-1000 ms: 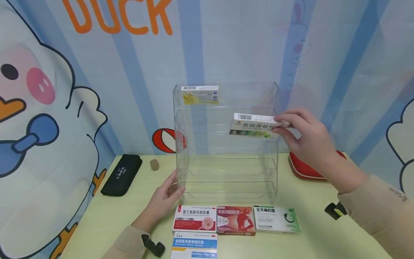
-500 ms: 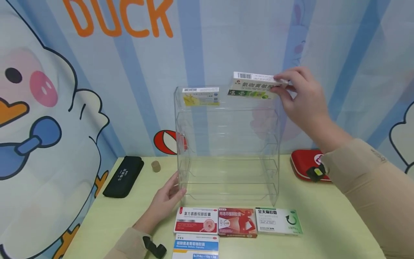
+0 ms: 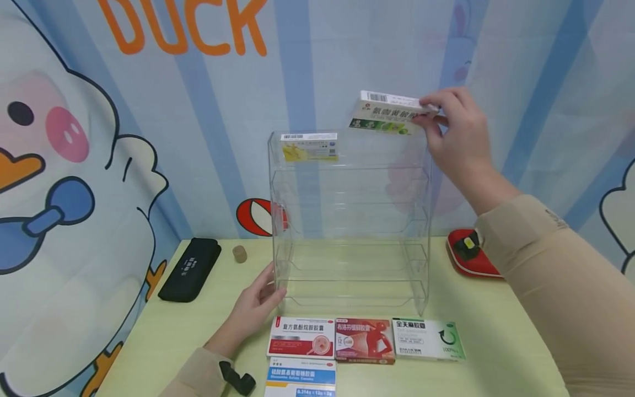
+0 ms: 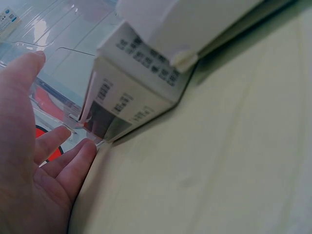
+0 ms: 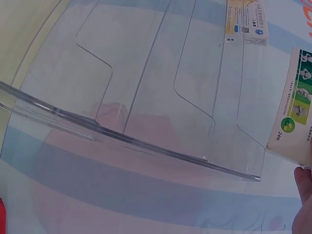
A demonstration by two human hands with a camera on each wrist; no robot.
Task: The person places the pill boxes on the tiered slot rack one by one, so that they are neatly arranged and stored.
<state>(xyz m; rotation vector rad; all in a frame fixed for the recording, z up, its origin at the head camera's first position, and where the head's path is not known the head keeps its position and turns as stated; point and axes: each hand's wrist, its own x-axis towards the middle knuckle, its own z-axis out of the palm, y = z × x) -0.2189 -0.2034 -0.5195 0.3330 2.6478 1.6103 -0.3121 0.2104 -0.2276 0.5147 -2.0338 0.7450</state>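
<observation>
Two hands in view, both busy. R hand [image 3: 458,132] raised, thumb + fingers pinching R end of white/green capsule box [image 3: 384,113]; grip narrow, approx. box thickness. Box held in air at top R of clear rack [image 3: 349,167], barcode edge up, printed front facing wearer, slightly tilted. Whether it touches rack rim: can't tell. R wrist cam: green print + part of box by rack's upper corner, only part of hand visible.

L hand [image 3: 253,309] holds rack's lower L edge, thumb on front side, other fingers behind, loosely bent, gap partly open. L wrist cam: same hand w/ clear plastic btwn thumb & fingers, box ends close by, blurry.

Rack upright on desk [image 3: 149,347], several tiers. Yellow/white box [image 3: 310,147] in top tier, L end, apart from held box.

In front of rack, flat on desk, row L to R: red/white box [image 3: 301,337], red box [image 3: 364,341], flat white/green box [image 3: 429,339]. Blue/white box [image 3: 301,377] below the first, cut off by frame btm.

Desk L: black case [image 3: 190,270], small brown cylinder [image 3: 240,254] nr rack. Desk R: red case [image 3: 476,268], partly hidden by R sleeve [image 3: 526,237]. Bkgd: striped cartoon curtain [image 3: 372,55].
</observation>
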